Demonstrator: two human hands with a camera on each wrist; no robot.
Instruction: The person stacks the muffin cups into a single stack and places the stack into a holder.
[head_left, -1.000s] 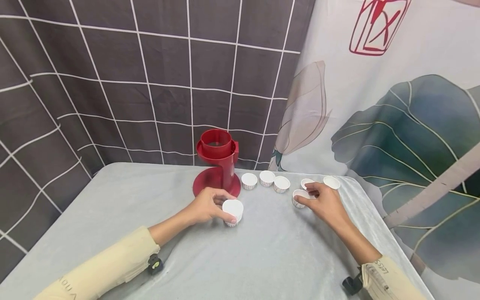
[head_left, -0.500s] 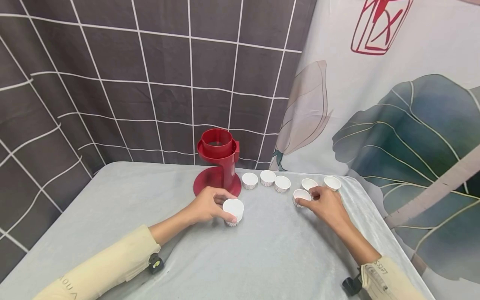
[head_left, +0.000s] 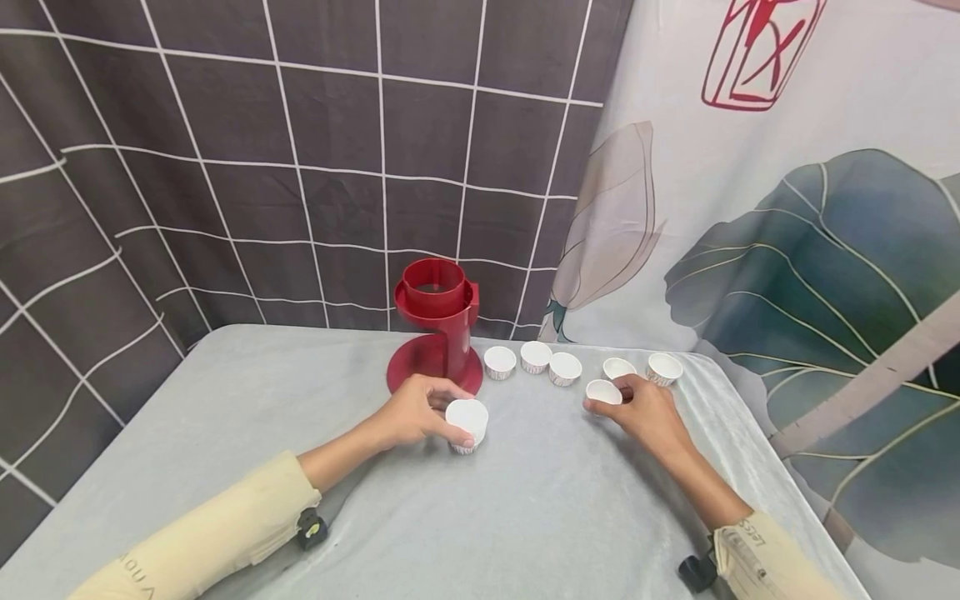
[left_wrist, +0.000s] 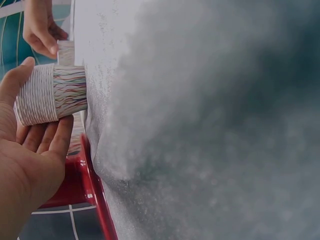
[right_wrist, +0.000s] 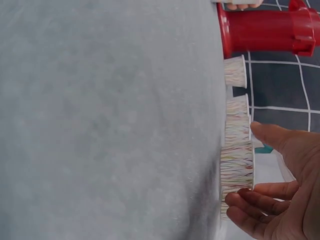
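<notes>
My left hand (head_left: 408, 412) grips a short stack of white paper baking cups (head_left: 467, 415), thumb on the near side and fingers behind. In the left wrist view, the stack (left_wrist: 40, 97) shows several nested rims and a wall with coloured wavy lines. Over on the right, my right hand (head_left: 652, 412) holds a single baking cup (head_left: 603, 392) between thumb and fingers. The right wrist view shows that cup (right_wrist: 237, 167) low at the table surface, the fingertips partly over its lower part. Part of its wall is hidden by the thumb in the head view.
A red dispenser-like stand (head_left: 456, 346) with a round base stands beyond my left hand. Three cups (head_left: 536, 357) stand in a group right of it. Two more, a cup (head_left: 618, 367) and another cup (head_left: 664, 368), stand behind my right hand. Cloth backdrops rise beyond the table (head_left: 517, 517).
My right hand has shifted slightly left, its thumb moving round the cup's left side and its fingers to the far side. My left hand stays with the stack.
</notes>
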